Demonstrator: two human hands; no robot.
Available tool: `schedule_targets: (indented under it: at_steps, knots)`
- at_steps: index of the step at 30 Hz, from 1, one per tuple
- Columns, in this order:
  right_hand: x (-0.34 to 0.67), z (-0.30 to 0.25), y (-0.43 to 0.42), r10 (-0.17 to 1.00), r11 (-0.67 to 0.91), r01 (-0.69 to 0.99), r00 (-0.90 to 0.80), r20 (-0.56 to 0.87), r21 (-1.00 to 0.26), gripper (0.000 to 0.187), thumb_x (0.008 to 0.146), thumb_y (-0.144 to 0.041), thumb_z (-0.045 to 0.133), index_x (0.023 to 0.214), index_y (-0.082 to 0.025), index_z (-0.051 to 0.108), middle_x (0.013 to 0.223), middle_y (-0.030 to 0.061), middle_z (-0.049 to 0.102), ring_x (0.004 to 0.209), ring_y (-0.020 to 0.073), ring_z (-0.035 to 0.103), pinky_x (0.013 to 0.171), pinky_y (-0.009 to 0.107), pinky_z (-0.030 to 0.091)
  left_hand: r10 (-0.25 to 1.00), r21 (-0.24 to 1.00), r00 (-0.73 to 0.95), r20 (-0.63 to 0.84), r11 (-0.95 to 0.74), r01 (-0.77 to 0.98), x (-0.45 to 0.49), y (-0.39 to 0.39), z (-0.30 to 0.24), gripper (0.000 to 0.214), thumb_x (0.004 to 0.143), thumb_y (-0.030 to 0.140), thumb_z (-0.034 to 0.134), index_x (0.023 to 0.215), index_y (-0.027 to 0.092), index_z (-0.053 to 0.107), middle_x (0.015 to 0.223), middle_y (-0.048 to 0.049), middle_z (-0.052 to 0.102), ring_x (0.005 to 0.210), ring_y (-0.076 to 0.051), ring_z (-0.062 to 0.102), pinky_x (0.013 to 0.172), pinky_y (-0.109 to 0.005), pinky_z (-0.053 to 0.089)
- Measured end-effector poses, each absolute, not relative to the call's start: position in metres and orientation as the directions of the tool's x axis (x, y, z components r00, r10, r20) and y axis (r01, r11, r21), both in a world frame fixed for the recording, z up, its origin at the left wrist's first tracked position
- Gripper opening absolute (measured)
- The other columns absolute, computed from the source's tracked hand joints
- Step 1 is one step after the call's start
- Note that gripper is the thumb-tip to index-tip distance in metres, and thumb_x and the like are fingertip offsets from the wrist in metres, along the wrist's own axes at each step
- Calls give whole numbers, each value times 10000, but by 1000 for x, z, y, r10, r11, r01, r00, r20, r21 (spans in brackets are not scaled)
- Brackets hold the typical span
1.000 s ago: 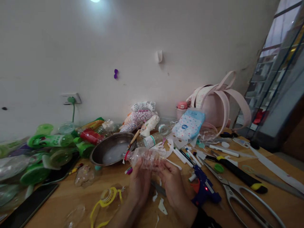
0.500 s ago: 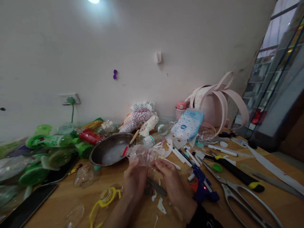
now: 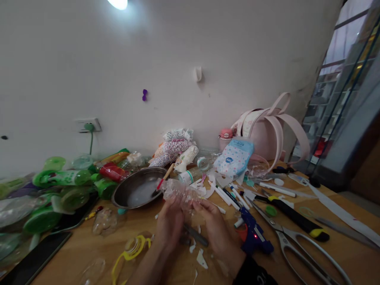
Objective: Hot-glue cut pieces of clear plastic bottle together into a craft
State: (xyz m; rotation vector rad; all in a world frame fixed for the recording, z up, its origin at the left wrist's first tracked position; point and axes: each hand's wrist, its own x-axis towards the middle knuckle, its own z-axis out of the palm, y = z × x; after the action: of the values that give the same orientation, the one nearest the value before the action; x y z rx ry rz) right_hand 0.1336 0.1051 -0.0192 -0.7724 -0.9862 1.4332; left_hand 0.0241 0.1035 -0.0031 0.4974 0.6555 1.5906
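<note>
A clear plastic bottle (image 3: 178, 191) lies crosswise between my two hands, above the wooden table. My left hand (image 3: 170, 217) is closed around its left and lower part, and my right hand (image 3: 209, 215) pinches its right end with thumb and fingers. The bottle's far left end overlaps the rim of a metal bowl (image 3: 117, 200) holding whitish liquid. A brush (image 3: 169, 172) rests in the bowl, partly seen through the bottle. Below my hands lie a grey-handled tool (image 3: 196, 235) and white scraps (image 3: 202, 259).
On the right are a blue glue gun (image 3: 254, 233) with a red light, large scissors (image 3: 292, 237), a yellow-black cutter (image 3: 299, 215) and several markers (image 3: 224, 194). Green plastic bottles (image 3: 62, 178) crowd the left. A phone (image 3: 35, 257) and yellow strip (image 3: 135, 249) lie in front.
My hands still hold the bottle, which has tilted slightly and shifted a little to the right. The view has moved by a small amount.
</note>
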Motion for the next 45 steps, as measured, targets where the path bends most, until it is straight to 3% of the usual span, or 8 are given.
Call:
schedule_targets:
  at_steps: [6,12,23,29,34,41,44,45]
  knots:
    - [131,-24,105,988,23,-387,-133,81,-922,234,545,-417,838,638,-213,769,676,34,727,715,228,626,747,368,481,990,720,-118,-74,-29,-694,27,105,-7,428,540,477,836,829,175,742,849,-50,763,847,-239,676,873,-356,501]
    - [133,-16,103,987,41,-405,-128,101,-913,369,612,-574,775,643,-207,752,678,26,713,709,202,619,750,335,488,978,755,-205,-33,-110,-646,25,105,-11,425,497,405,858,844,206,717,828,-11,748,824,-204,653,806,-309,490]
    - [134,-17,107,991,26,-418,-110,79,-908,273,547,-437,823,565,-178,738,575,12,675,592,155,559,620,278,443,976,793,-212,-56,-85,-603,27,108,-19,432,478,491,829,768,189,724,766,-20,746,777,-234,647,788,-358,477]
    - [134,-14,105,989,-87,-547,-146,-7,-833,377,486,-509,866,588,-183,705,620,-11,659,626,122,556,657,245,450,986,792,-165,-38,-71,-607,25,111,-21,493,535,610,796,796,198,727,805,-29,748,903,-266,657,960,-397,428]
    - [134,-17,106,960,-263,-576,-236,-151,-774,569,453,-683,802,715,-210,623,710,-17,648,664,121,595,686,263,488,991,782,-128,-36,-52,-621,23,109,-13,434,542,543,832,816,231,704,858,-1,760,838,-222,681,896,-359,478]
    - [166,-13,83,965,-201,5,-169,-199,-980,534,580,-720,672,488,-203,575,507,16,556,515,170,494,565,318,361,994,753,-58,-93,32,-658,19,104,-4,407,544,406,858,847,167,727,826,-37,769,839,-238,692,827,-341,522]
    - [203,-15,54,983,-178,350,13,-186,-919,239,695,-417,697,618,-194,659,638,81,649,690,278,578,640,357,319,992,730,-57,-108,40,-682,16,105,-5,318,599,365,809,834,162,739,832,-44,778,872,-250,695,863,-359,523]
    - [214,-17,46,966,-232,591,43,-256,-773,213,787,-382,607,779,-192,701,769,121,722,775,325,637,678,383,354,993,723,-51,-110,45,-689,16,105,-6,287,625,346,778,838,157,742,836,-54,780,872,-256,697,866,-371,525]
